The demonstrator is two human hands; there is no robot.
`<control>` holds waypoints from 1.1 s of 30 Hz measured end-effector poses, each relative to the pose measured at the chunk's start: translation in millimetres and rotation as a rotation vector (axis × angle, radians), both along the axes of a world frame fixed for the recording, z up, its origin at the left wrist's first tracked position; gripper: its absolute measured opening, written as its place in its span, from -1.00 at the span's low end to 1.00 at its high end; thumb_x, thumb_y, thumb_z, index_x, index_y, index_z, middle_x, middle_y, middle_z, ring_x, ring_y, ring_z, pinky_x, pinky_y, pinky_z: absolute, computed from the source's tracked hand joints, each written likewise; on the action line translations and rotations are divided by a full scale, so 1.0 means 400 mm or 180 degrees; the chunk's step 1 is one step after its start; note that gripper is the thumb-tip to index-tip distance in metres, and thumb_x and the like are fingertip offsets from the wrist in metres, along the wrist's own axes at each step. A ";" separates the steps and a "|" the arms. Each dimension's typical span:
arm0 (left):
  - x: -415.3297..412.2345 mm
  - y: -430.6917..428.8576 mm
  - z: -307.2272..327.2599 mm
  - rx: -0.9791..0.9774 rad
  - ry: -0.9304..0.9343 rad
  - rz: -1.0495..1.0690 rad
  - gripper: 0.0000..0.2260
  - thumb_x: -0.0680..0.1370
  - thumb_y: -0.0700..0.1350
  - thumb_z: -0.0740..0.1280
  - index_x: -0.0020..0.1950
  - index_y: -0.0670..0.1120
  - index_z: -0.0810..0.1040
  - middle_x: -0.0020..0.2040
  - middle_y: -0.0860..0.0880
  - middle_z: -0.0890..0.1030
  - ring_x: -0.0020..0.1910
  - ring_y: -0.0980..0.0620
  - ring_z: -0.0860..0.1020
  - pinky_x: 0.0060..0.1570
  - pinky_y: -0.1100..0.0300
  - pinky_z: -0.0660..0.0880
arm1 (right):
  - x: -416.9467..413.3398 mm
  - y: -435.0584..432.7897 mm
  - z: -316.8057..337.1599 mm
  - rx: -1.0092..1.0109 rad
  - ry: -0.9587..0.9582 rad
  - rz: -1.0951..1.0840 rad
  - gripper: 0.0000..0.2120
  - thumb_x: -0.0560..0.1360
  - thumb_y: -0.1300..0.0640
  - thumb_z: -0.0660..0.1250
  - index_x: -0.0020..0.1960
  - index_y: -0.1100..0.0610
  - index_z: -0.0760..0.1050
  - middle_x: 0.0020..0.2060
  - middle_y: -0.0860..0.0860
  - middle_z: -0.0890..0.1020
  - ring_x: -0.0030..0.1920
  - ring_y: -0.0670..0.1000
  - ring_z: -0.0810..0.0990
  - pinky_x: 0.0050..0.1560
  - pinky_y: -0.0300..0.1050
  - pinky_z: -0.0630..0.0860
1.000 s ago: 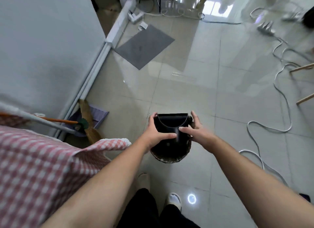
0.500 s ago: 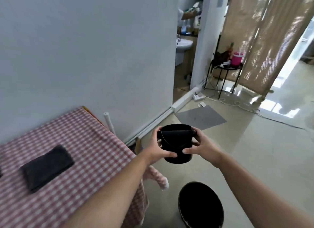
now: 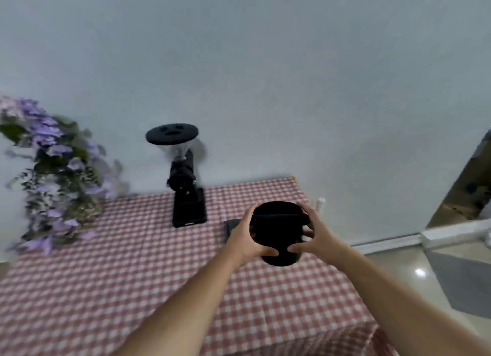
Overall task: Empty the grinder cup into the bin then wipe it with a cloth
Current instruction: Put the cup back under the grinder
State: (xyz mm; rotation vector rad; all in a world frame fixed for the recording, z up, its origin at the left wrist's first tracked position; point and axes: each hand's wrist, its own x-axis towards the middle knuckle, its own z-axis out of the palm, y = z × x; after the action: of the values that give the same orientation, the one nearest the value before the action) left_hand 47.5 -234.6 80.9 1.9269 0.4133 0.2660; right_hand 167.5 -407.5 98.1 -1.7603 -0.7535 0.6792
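Note:
The black grinder cup (image 3: 276, 231) is upright in the air above the right part of the table, a dark bar across its mouth. My left hand (image 3: 245, 236) grips its left side and my right hand (image 3: 314, 236) grips its right side, fingers curled round the wall. A dark cloth (image 3: 231, 227) lies on the checked tablecloth just behind my left hand, mostly hidden by hand and cup. The bin is out of view.
A black coffee grinder (image 3: 183, 185) with a clear hopper stands at the back of the table (image 3: 132, 276), which wears a red-and-white checked cloth. Purple flowers (image 3: 53, 169) fill the back left. A white wall rises behind; floor and a grey mat (image 3: 462, 281) lie to the right.
The cup was tipped over the bin on the floor, then lifted upright. Both hands have carried it left over the table, and the view turned from floor to table.

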 end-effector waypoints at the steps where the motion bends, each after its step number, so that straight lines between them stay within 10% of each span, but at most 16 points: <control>1: -0.026 0.057 -0.001 0.0008 0.0040 0.0115 -0.03 0.14 -0.07 0.68 0.40 0.26 0.23 0.33 0.06 0.49 0.35 -0.02 0.45 0.30 -0.08 0.47 | -0.015 0.067 -0.002 -0.0067 -0.0031 0.0107 -0.01 0.25 0.35 0.55 0.38 -0.28 0.09 0.35 0.03 0.37 0.31 0.12 0.45 0.20 0.14 0.52; 7: -0.163 0.368 -0.036 -0.0135 0.0445 0.0544 0.11 0.25 -0.13 0.67 0.60 0.15 0.03 0.52 -0.02 0.31 0.45 -0.07 0.36 0.34 -0.01 0.44 | -0.093 0.429 -0.062 -0.0622 -0.0384 0.0369 0.12 0.13 0.06 0.64 0.46 -0.20 0.01 0.32 0.05 0.43 0.29 0.10 0.47 0.22 0.16 0.50; 14: -0.233 0.556 -0.118 0.0197 0.0751 0.0768 0.04 0.26 -0.10 0.65 0.58 0.12 0.11 0.45 0.00 0.42 0.42 -0.06 0.40 0.32 -0.08 0.45 | -0.152 0.671 -0.157 -0.1040 -0.0285 0.0565 -0.03 0.24 0.19 0.60 0.46 0.02 0.08 0.33 0.01 0.42 0.29 0.04 0.45 0.24 0.05 0.49; 33: -0.187 0.590 -0.190 0.1319 0.1298 0.0918 -0.03 0.44 0.24 0.44 0.61 0.04 -0.12 0.60 -0.05 0.10 0.53 -0.07 0.20 0.45 -0.03 0.28 | -0.095 0.730 -0.203 -0.1510 -0.0431 0.0927 -0.03 0.33 0.11 0.53 0.49 -0.09 -0.05 0.39 0.05 0.39 0.33 0.08 0.44 0.25 0.01 0.47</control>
State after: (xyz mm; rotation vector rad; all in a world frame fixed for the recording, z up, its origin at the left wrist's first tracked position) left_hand -27.4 1.2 4.7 2.3322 0.9729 0.1491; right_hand 129.4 -115.4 17.0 -2.1637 -1.0148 1.0040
